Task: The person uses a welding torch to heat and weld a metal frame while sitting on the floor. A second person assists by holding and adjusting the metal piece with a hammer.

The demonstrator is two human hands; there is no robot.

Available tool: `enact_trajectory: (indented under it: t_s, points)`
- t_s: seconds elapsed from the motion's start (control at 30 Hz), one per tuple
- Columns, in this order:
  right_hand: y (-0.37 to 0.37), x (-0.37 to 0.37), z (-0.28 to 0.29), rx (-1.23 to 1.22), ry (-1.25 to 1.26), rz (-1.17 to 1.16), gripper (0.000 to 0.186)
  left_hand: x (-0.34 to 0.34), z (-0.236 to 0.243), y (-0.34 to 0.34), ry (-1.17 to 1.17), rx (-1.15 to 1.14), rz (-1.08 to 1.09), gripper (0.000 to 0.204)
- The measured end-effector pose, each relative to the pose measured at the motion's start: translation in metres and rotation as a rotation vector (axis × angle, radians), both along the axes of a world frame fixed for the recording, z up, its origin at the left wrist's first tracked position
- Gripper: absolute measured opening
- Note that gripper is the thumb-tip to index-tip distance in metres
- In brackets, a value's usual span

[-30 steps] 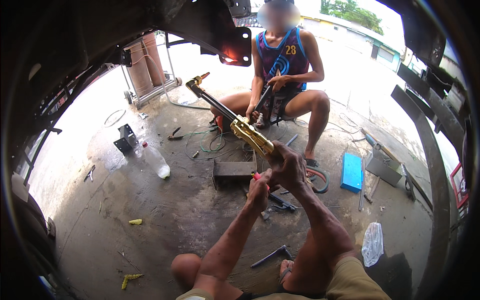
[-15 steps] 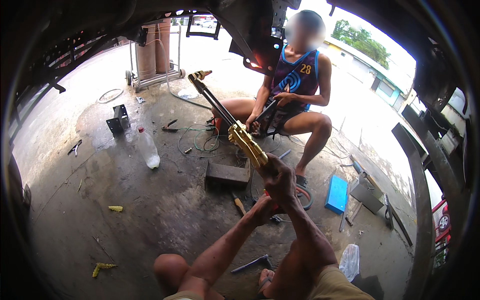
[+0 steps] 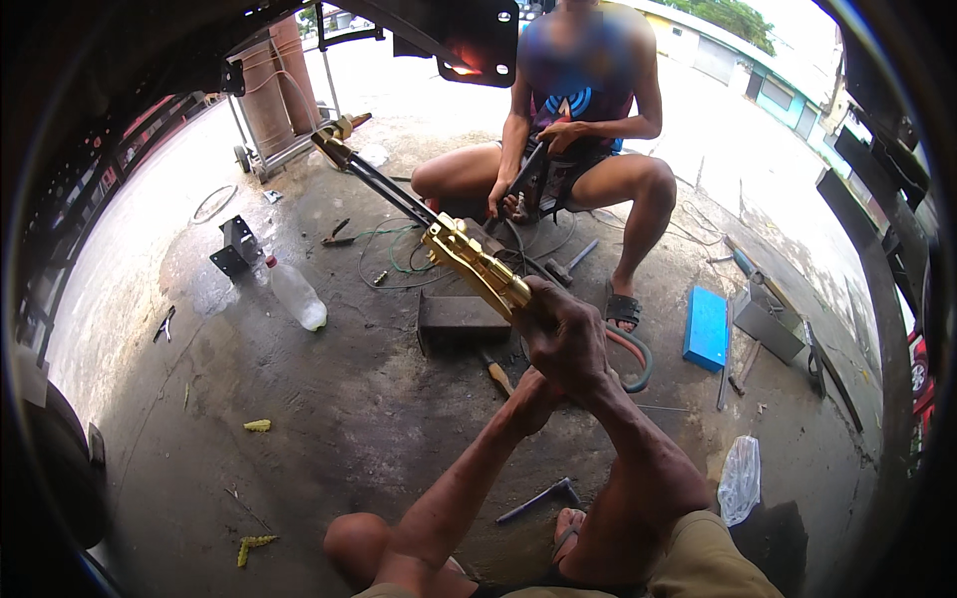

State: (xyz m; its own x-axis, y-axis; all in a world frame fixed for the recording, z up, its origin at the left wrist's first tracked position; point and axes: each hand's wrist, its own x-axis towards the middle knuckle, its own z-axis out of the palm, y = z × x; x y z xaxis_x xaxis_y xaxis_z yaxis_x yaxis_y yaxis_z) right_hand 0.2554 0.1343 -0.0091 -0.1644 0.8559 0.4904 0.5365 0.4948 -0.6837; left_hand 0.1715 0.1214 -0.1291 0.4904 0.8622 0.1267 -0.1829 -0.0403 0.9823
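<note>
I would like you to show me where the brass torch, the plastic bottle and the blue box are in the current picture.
Brass torch (image 3: 459, 246): head view, on its gold-coloured body.
Plastic bottle (image 3: 296, 296): head view, on its clear side.
Blue box (image 3: 705, 329): head view, on its broad blue face.

Gleams brass-like, glossy and smooth on the cutting torch (image 3: 465, 254), darkens to sleek metal along its tubes (image 3: 387, 190). Looks dull, rough and rusty on the metal channel (image 3: 464, 319); turns to wood on the tool handle (image 3: 498, 380). Shines as clear, thin plastic on the bottle (image 3: 296, 296), crinkles on the bag (image 3: 740, 483). Shows matt cloth on the sleeve (image 3: 706, 560), gritty concrete on the floor (image 3: 334, 429).
</note>
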Motion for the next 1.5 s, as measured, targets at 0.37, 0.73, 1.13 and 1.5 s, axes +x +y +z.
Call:
enact_trajectory:
  t_s: [0.37,0.73,1.13,1.5]
  points:
    - [0.023,0.046,-0.013,0.162,-0.049,0.021,0.046,0.036,0.005,0.020,0.007,0.015,-0.073,0.055]
    - [0.042,0.068,-0.020,0.162,0.047,0.002,0.046,0.055,-0.011,0.044,0.077,-0.063,-0.035,0.058]
    - [0.052,0.073,-0.021,0.155,0.110,0.006,0.048,0.061,-0.009,0.050,0.101,-0.093,-0.015,0.061]
    - [0.055,0.071,-0.019,0.060,0.260,0.141,0.041,0.040,0.001,0.041,0.144,-0.134,0.033,0.065]
